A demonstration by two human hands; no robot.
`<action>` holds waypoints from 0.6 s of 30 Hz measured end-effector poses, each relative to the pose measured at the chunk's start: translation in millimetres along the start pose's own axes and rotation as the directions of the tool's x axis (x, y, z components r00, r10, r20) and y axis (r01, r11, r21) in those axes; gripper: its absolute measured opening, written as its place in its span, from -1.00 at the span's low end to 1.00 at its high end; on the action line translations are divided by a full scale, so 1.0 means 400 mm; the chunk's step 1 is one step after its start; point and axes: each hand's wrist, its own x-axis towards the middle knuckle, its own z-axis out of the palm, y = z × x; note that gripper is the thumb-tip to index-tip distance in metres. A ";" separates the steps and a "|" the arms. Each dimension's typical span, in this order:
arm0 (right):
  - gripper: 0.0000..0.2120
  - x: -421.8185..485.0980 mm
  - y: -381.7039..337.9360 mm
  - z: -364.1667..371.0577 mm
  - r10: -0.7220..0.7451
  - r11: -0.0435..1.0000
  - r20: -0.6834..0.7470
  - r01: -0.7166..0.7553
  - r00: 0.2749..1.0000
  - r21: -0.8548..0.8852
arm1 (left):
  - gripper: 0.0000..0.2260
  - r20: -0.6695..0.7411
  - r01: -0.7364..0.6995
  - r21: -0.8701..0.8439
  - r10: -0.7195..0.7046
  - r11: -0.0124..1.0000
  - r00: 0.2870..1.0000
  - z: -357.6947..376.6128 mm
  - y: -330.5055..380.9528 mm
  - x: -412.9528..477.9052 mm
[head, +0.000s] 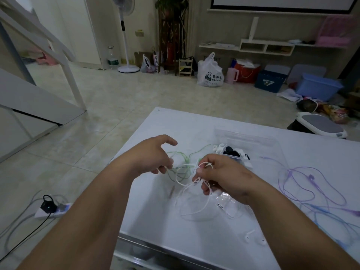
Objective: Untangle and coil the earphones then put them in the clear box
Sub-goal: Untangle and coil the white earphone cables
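Note:
White earphones (pixel 191 199) hang in loose loops above the white table (pixel 214 240). My right hand (pixel 220 178) grips a bunch of their cord, with strands wound round the fingers. To its left, my left hand (pixel 153 156) pinches one white strand at its fingertips, the index finger stretched forward. The earbuds (pixel 248 237) lie near the front edge. A clear box (pixel 251 141) stands just beyond my right hand, with black and white items inside. Green earphones (pixel 182 159) lie under my hands.
Purple earphones (pixel 303 184) and a blue cord (pixel 323 215) sprawl over the table's right side. A crinkled clear wrapper (pixel 226 197) lies under my right wrist. A power strip (pixel 52 209) with cables sits on the floor at the left.

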 end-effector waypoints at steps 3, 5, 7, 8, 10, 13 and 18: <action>-0.93 0.004 -0.002 0.002 -0.048 0.991 -0.054 0.055 0.997 0.121 | -0.68 0.000 -0.008 -0.039 0.008 0.999 1.000 0.007 0.010 -0.006; -0.92 0.007 -0.001 0.003 -0.084 0.986 -0.061 0.092 0.995 0.136 | -0.61 -0.053 -0.013 -0.038 0.011 0.999 0.999 0.015 0.017 -0.013; -0.91 0.007 -0.003 0.002 -0.111 0.986 -0.076 0.119 0.991 0.117 | -0.56 -0.148 -0.037 -0.009 0.035 0.999 0.988 0.021 0.028 -0.023; -0.90 0.007 -0.004 0.003 -0.122 0.986 -0.086 0.131 0.989 0.102 | -0.57 -0.189 -0.062 -0.008 0.059 0.998 0.980 0.024 0.034 -0.027; -0.89 0.007 -0.008 0.006 -0.141 0.986 -0.105 0.149 0.985 0.072 | -0.63 -0.243 -0.119 -0.042 0.105 0.992 0.964 0.030 0.047 -0.027; -0.91 0.009 -0.013 0.010 -0.167 0.982 -0.138 0.177 0.976 0.064 | -0.78 -0.259 -0.192 -0.101 0.160 0.976 0.953 0.046 0.063 -0.025; -0.93 0.008 -0.024 0.006 -0.218 0.967 -0.236 0.242 0.947 0.080 | -0.85 -0.303 -0.301 -0.173 0.241 0.938 0.922 0.064 0.080 -0.009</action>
